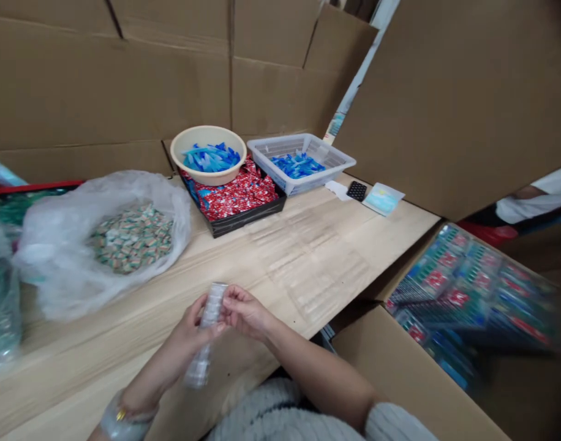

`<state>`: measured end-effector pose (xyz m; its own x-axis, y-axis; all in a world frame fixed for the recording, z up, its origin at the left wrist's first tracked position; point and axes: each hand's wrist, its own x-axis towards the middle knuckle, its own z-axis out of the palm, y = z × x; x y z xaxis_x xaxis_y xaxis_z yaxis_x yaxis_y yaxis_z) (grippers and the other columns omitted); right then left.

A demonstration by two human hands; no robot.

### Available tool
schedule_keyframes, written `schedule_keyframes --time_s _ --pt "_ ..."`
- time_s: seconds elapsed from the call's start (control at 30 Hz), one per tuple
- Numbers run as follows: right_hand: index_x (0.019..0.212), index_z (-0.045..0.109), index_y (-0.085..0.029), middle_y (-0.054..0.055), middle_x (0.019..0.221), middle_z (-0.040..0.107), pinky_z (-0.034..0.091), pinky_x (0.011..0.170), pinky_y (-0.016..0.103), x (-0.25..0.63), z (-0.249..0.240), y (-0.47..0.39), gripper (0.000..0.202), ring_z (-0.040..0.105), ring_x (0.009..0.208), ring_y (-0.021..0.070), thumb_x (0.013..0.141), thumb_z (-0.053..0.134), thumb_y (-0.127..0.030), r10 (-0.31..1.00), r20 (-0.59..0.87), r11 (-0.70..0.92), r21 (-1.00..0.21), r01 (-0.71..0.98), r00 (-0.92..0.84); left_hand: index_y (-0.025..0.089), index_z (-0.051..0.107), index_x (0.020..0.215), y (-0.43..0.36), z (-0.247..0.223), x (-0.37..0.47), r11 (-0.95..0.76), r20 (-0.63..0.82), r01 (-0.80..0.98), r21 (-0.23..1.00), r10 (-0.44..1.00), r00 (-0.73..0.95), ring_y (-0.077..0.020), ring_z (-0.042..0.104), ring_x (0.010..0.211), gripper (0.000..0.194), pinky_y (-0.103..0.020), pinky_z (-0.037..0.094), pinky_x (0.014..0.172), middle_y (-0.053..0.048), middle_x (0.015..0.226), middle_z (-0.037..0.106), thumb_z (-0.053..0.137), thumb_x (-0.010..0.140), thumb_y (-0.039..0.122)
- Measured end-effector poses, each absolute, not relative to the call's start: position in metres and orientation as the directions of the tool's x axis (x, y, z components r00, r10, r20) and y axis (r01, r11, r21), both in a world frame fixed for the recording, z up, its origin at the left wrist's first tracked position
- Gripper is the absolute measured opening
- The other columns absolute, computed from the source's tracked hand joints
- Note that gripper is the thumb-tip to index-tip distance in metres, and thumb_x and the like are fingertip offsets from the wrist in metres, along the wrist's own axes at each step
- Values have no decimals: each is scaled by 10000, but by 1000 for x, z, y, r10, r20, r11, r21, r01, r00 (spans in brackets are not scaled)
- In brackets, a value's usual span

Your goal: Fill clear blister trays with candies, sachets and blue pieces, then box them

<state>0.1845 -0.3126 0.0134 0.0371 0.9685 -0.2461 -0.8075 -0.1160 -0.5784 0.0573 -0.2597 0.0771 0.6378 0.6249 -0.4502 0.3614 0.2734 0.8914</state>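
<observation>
A long, narrow stack of clear plastic blister shells (211,311) is held over the near part of the table, its lower end slanting towards my body. My left hand (195,331) wraps round the stack, thumb across its front. At the stack's upper right edge, my right hand (244,309) has its fingers pinched together against the plastic. Whether those fingertips have split off a single shell cannot be made out.
Left lies a clear bag (101,294) of small wrapped pieces. Behind are a black tray (248,220) of red packets, a cream bowl (209,130) and a white basket (303,184) with blue pieces. A carton (418,373) with blister packs (459,269) stands right.
</observation>
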Motion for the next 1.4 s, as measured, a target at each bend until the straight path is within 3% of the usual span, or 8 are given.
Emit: schedule_keyframes --time_s 0.13,0.37,0.57,0.7,0.83,1.0,1.2,1.4 --pt "721 464 -170 -49 582 565 455 511 210 186 17 -310 319 543 505 73 595 718 -317 961 -275 -162 -604 -780 14 127 416 1204 -256 74 53 280 -419 312 908 623 661 -264 504 1044 720 -364 392 891 -123 1141 540 654 589 415" --pt "629 492 -142 -34 533 585 445 355 208 191 60 -307 225 546 378 104 595 629 -317 901 -430 -374 -839 -396 62 130 475 1156 -256 73 51 111 -301 367 924 803 515 -292 429 1111 742 -394 333 937 -135 1169 496 714 492 360" --pt "643 461 -165 -37 540 583 450 364 198 217 47 -307 171 547 385 96 605 609 -242 843 -440 -232 -816 -529 310 208 379 1235 -235 98 -6 358 -435 275 892 844 314 -233 533 963 684 -346 404 820 -65 1106 551 618 633 427" --pt "671 430 -175 -35 560 577 512 510 224 241 26 -283 122 597 492 97 675 552 -175 765 -496 -178 -776 -605 411 195 417 1197 -233 97 -17 369 -484 330 869 776 404 -224 537 944 642 -340 396 827 -60 1070 567 619 636 433" --pt "736 427 -183 -50 512 544 445 375 216 224 21 -285 148 545 381 109 703 565 -226 711 -611 -386 -754 -532 350 164 404 1207 -242 83 -2 331 -503 422 844 765 404 -241 528 956 689 -373 387 850 -90 1102 551 632 616 436" --pt "760 452 -186 -70 614 551 416 427 168 164 31 -291 360 522 457 56 577 718 -344 934 -358 -285 -769 -572 15 122 416 1198 -244 69 18 292 -464 393 872 747 475 -276 494 1045 749 -394 372 907 -134 1179 512 679 551 395" --pt "709 461 -175 -69 601 535 438 510 191 156 21 -275 360 508 523 53 560 742 -343 939 -286 -327 -576 -749 -190 154 468 1177 -237 67 19 336 -463 322 885 704 539 -279 506 1048 673 -387 383 911 -110 1167 538 666 585 403" --pt "697 476 -160 -50 535 574 450 431 210 166 39 -282 372 538 438 82 561 702 -422 912 -383 -402 -765 -503 -147 165 510 1125 -244 59 24 176 -361 386 905 799 481 -317 444 1101 700 -436 345 926 -127 1145 528 716 494 388"
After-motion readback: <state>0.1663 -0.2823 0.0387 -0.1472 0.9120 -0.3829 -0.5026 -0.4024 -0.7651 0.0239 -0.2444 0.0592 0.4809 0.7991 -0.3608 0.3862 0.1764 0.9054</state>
